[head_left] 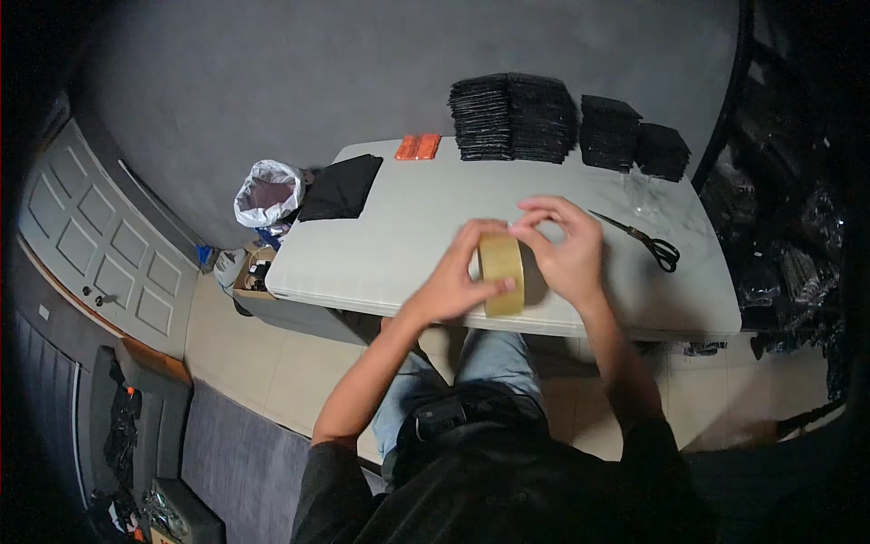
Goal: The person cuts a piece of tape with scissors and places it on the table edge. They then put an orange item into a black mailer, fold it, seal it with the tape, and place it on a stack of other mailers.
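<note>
A roll of yellowish tape [504, 276] is held near the front edge of the white table [408, 245]. My left hand [460, 279] grips it from the left, its thumb across the roll's face and its fingers over the top. Just right of the roll's top edge is my right hand [566, 249], its thumb and fingertips pinched together. Whatever lies between those fingertips is too small to make out. Black-handled scissors [663, 253] lie to the right of my right hand, with crumpled clear plastic [642, 194] behind them.
Stacks of black packets [512, 118] stand at the table's back, beside smaller stacks [610, 132]. An orange packet [418, 147] and folded black material [341, 188] lie farther left. A lined bin [269, 194] is beyond the left edge; shelves of wrapped items [797, 272] stand right.
</note>
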`<action>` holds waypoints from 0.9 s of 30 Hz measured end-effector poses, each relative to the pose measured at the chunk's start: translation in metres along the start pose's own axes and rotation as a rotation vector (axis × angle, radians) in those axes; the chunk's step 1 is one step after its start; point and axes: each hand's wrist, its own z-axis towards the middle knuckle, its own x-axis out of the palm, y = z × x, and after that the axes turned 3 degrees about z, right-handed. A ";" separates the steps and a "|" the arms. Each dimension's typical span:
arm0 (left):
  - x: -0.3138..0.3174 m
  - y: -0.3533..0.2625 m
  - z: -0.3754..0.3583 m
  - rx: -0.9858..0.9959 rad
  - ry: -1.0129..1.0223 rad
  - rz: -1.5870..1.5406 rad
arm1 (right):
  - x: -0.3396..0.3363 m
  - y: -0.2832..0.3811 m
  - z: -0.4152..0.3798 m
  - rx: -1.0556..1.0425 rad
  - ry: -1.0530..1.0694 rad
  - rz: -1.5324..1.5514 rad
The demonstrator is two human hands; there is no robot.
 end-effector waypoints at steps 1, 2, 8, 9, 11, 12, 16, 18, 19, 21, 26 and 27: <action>-0.007 0.014 0.011 0.004 -0.001 0.002 | 0.003 -0.010 0.012 -0.116 0.018 -0.186; -0.014 0.027 0.020 0.004 -0.001 0.099 | 0.007 -0.023 0.020 -0.122 0.017 -0.188; -0.027 0.055 0.038 -0.191 0.056 0.175 | 0.024 -0.109 0.047 0.159 -0.019 0.091; -0.026 0.052 0.038 -0.170 0.070 0.206 | 0.024 -0.110 0.048 0.169 -0.013 0.088; -0.021 0.048 0.038 -0.200 -0.017 0.121 | 0.020 -0.114 0.048 0.151 0.024 -0.025; -0.020 0.047 0.041 -0.212 -0.106 0.051 | 0.019 -0.109 0.047 0.168 0.027 -0.019; -0.019 0.047 0.047 -0.268 -0.261 0.133 | 0.017 -0.101 0.045 0.186 -0.001 -0.015; -0.021 0.052 0.049 -0.283 -0.257 0.161 | 0.015 -0.097 0.047 0.258 0.028 -0.021; -0.022 0.054 0.051 -0.298 -0.251 0.191 | 0.014 -0.096 0.048 0.255 0.024 -0.022; -0.024 0.057 0.054 -0.285 -0.259 0.137 | 0.013 -0.093 0.050 0.222 0.055 -0.130; -0.030 0.055 0.056 -0.351 -0.306 -0.049 | 0.013 -0.097 0.052 0.184 0.046 -0.187; -0.030 0.051 0.054 -0.364 -0.294 0.015 | 0.014 -0.097 0.052 0.176 0.036 -0.179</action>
